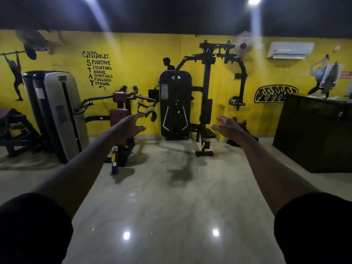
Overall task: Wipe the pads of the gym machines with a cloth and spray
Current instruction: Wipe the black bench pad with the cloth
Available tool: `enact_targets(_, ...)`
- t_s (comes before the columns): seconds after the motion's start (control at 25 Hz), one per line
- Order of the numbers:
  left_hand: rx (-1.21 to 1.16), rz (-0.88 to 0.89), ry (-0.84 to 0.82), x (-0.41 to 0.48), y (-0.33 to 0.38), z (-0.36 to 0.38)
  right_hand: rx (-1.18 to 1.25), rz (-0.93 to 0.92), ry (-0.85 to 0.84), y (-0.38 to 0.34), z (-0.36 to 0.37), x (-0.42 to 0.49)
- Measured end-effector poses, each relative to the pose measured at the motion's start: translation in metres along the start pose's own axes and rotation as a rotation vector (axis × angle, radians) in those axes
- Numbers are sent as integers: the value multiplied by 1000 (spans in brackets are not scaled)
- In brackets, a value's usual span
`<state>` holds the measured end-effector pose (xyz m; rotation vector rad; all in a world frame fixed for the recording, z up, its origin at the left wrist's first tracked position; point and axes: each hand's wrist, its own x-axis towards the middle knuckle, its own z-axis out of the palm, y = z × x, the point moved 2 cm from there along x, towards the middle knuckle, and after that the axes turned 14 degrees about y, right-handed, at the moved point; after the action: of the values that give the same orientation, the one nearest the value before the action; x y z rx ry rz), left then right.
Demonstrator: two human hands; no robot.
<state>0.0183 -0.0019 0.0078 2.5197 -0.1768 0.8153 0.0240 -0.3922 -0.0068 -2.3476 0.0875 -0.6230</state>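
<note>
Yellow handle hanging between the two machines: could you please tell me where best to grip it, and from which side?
Probably take the handle by its yellow part, from the room side: it hangs free beside the black machine, with the wall behind. The open left hand is on its side.

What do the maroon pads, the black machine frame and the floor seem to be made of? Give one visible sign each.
Maroon pads: probably vinyl over foam, semi-matte; smooth rounded surfaces.
Black machine frame: likely painted steel tube; slim curved bars.
Floor: polished stone or tile, glossy; veined, mirrors the ceiling lights.
</note>
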Motion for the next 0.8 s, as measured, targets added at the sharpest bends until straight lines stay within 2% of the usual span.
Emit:
enact_targets(0.04,15,10,-1,4,-6,0,-1,1,-1,-3,8,2)
enact_targets(0.2,-48,6,-199,23,-41,19,30,28,-16,-12,42,14)
enact_targets(0.32,-43,-44,-209,51,-81,47,60,9,-34,-19,74,31)
enact_targets(0.48,7,56,-193,78,-84,64,5,-19,-61,-28,117,72)
enact_targets(0.8,-2,67,-146,197,-131,148,-14,-52,-109,-6,200,229)
